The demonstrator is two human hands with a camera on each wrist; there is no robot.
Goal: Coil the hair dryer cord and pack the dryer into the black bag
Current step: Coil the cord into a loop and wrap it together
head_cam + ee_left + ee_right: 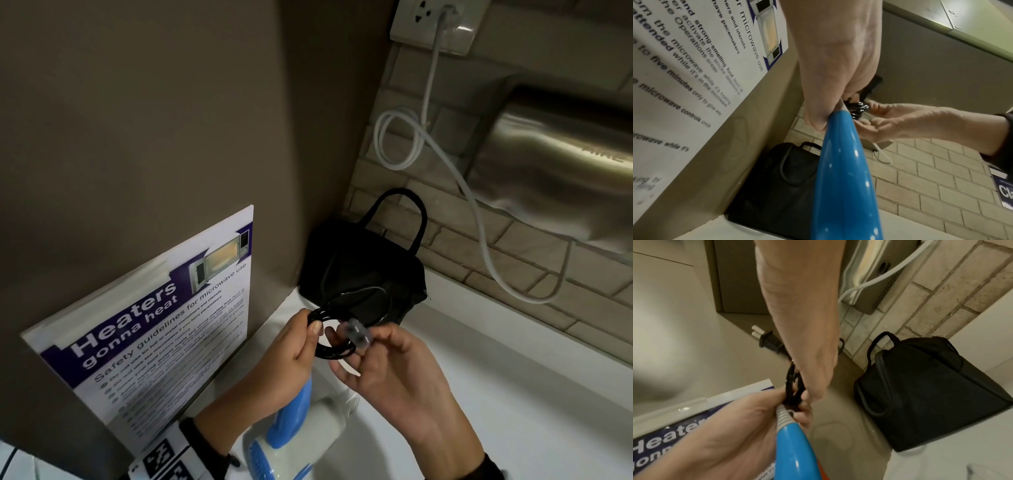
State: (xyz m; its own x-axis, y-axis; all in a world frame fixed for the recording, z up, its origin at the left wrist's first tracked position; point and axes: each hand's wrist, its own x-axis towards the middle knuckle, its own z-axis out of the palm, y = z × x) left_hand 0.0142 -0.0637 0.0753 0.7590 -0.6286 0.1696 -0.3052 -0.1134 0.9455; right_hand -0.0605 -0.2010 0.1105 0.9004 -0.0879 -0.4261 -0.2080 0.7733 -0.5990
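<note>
A blue and white hair dryer (291,442) is below my hands, its blue handle (842,178) pointing up into my left hand (313,330). That hand pinches the black cord coil (334,353) at the top of the handle (793,451). My right hand (342,346) holds the cord's plug end (356,334); the plug (767,341) sticks out beside it, prongs free. The black bag (359,270) stands upright in the corner just behind the hands, handles up. I cannot tell whether its top is open.
A microwave safety poster (164,342) leans on the brown wall at the left. A white cable (479,219) runs from a wall socket (435,24) to a steel appliance (565,164) on the tiled wall. The white counter (513,394) stretches right.
</note>
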